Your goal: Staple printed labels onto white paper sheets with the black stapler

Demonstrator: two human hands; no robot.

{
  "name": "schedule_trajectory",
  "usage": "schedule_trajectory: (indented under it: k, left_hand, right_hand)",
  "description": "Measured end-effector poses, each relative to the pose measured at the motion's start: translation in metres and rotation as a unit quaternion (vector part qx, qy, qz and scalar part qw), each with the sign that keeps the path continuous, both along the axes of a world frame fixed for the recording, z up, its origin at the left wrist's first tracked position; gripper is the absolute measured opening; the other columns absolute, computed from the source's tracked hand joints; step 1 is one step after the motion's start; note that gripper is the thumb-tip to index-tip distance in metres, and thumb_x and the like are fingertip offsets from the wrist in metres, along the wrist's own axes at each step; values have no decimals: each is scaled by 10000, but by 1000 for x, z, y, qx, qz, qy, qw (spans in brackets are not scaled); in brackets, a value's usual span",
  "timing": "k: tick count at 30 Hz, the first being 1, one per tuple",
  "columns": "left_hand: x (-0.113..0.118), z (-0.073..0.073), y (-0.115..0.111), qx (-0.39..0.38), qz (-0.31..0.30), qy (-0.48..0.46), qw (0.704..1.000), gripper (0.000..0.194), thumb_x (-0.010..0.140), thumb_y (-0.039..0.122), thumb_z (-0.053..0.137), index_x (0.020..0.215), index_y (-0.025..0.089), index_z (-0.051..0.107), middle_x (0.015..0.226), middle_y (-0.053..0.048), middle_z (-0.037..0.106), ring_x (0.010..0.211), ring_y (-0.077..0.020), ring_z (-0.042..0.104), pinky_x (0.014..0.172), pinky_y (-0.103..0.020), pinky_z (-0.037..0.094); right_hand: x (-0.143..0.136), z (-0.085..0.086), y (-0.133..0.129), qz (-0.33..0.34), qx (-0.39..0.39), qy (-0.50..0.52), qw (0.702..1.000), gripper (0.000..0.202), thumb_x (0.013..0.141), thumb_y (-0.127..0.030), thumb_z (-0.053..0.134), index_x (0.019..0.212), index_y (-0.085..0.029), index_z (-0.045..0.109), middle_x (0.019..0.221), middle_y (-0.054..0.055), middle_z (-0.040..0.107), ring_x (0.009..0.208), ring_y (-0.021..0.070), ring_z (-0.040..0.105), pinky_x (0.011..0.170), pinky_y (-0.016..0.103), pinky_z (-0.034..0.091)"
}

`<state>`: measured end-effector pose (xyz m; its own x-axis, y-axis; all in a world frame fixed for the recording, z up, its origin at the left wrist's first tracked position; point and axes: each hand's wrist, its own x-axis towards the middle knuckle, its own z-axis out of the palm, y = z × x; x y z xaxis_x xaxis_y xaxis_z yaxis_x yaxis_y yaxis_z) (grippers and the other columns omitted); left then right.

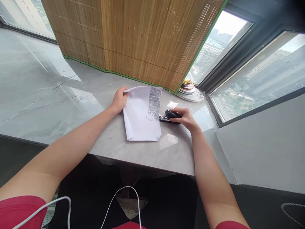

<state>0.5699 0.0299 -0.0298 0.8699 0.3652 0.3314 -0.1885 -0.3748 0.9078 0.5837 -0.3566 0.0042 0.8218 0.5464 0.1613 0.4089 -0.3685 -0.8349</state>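
A white sheet of paper [139, 116] lies on the grey marble-patterned counter, with rows of small dark staple-like marks down its right part. My left hand [119, 99] is closed on its upper left edge, fingers pinching the folded corner. At the paper's right edge is a black stapler [173, 114]. My right hand [184, 117] is closed round the stapler, the thumb low and the fingers on top. The stapler's front end meets the right edge of the paper, and its two arms stand apart.
Behind the paper hangs a bamboo blind [138, 35] with a green border. Stacked plates [190, 92] stand at the back right, by the windows [264, 73]. Small staple-like bits are scattered on the counter [83, 124] at the left. White cables hang near my body.
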Motion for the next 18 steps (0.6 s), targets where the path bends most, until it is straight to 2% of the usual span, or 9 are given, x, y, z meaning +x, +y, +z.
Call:
schedule_trajectory:
  k: [3, 8, 12, 15, 18]
  left_hand:
    - [2, -4, 2, 3, 4, 11, 1000, 130, 914, 296, 643, 823, 223, 586, 742, -6, 580, 682, -165, 510, 676, -310, 452]
    - [8, -9, 7, -20, 25, 10, 999, 201, 909, 384, 682, 827, 220, 598, 743, -15, 582, 699, -181, 544, 692, -341, 501]
    - [8, -8, 8, -27, 18, 13, 999, 166, 914, 346, 667, 826, 222, 598, 727, -14, 566, 707, -186, 547, 713, -340, 503]
    - [5, -6, 5, 29, 5, 30, 999, 99, 915, 293, 651, 868, 216, 608, 761, -23, 582, 742, -200, 570, 775, -367, 516]
    - [-1, -1, -2, 126, -1, 43, 991, 90, 912, 285, 658, 958, 217, 621, 833, -45, 623, 850, -249, 621, 879, -432, 539]
  right_hand:
    - [-1, 2, 2, 3, -9, -11, 1000, 504, 671, -497, 938, 1083, -224, 839, 1058, 61, 786, 1026, 285, 719, 935, 445, 583]
    - [-6, 8, 6, 46, -37, -18, 998, 454, 716, -491, 914, 1072, -220, 837, 1020, 63, 787, 970, 270, 713, 897, 441, 578]
    - [-9, 10, 8, 28, -36, -23, 999, 454, 711, -468, 924, 1083, -223, 836, 1026, 62, 792, 968, 272, 706, 886, 433, 565]
    - [-10, 11, 11, 34, -39, -28, 998, 429, 713, -462, 921, 1060, -222, 838, 1002, 57, 785, 942, 265, 694, 850, 419, 554]
    - [-11, 12, 12, 47, -46, -30, 997, 407, 727, -452, 913, 1063, -235, 837, 998, 45, 778, 933, 252, 679, 839, 409, 537]
